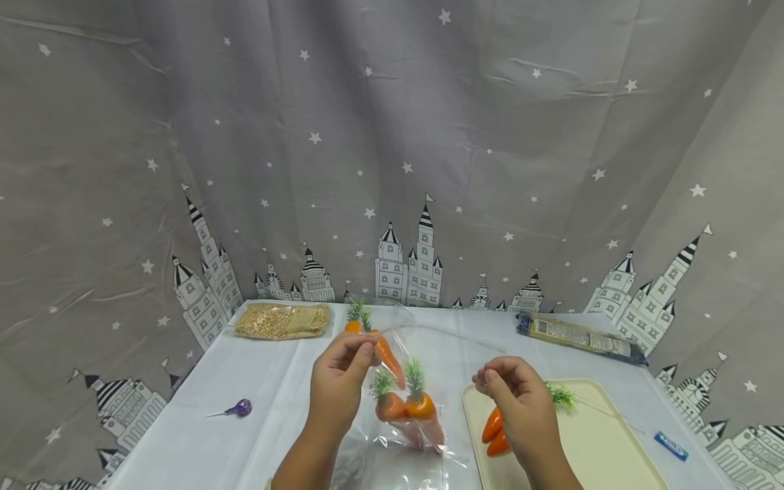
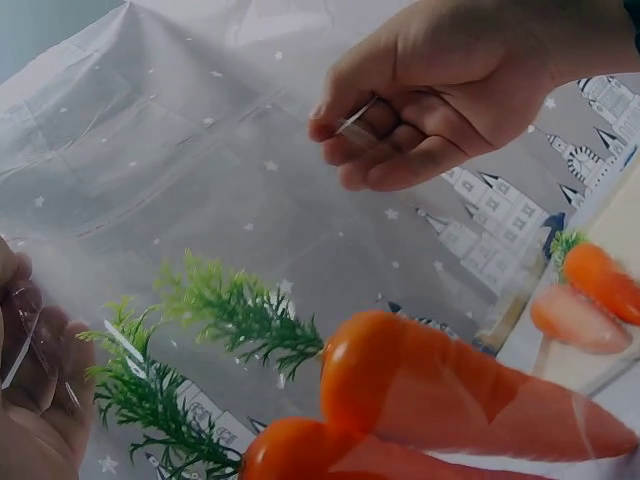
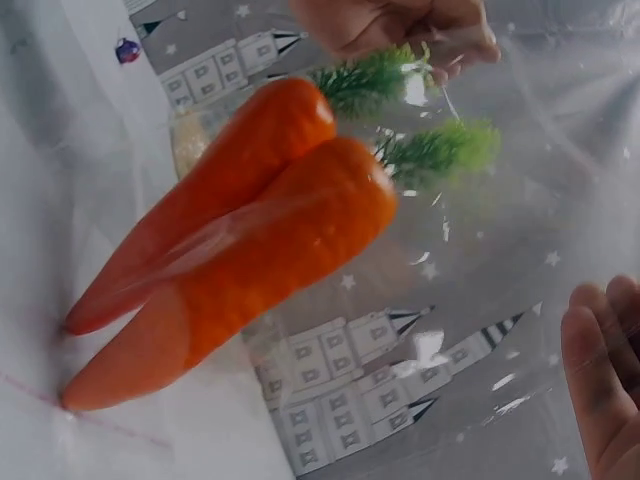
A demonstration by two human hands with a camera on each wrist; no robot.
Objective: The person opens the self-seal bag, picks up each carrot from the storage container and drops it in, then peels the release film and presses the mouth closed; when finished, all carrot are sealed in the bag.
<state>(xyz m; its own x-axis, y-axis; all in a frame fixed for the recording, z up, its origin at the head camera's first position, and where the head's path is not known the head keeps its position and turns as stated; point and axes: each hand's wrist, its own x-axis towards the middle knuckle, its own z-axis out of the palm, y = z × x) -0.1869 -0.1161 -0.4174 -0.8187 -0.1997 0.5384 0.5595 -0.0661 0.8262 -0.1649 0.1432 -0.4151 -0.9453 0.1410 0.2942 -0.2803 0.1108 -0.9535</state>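
A clear plastic bag [image 1: 404, 469] hangs upright between my two hands, its top edge stretched from one to the other. Inside it are two orange carrots [image 2: 440, 390] with green leafy tops; in the right wrist view the carrots [image 3: 270, 250] point down toward the table. My left hand [image 1: 339, 384] pinches the bag's left rim between thumb and fingers. At the opposite side, my right hand [image 1: 520, 401] pinches the rim, above a cream tray [image 1: 588, 435]. More carrots [image 1: 387, 357] appear behind the bag, near my left fingertips.
On the tray lie small orange carrots [image 1: 493, 425], partly hidden by my right hand. A packet of yellow kernels [image 1: 282, 321] is at the back left, a long dark packet [image 1: 582, 337] at the back right. A purple lollipop [image 1: 241, 408] lies left, a blue pack [image 1: 671, 446] right.
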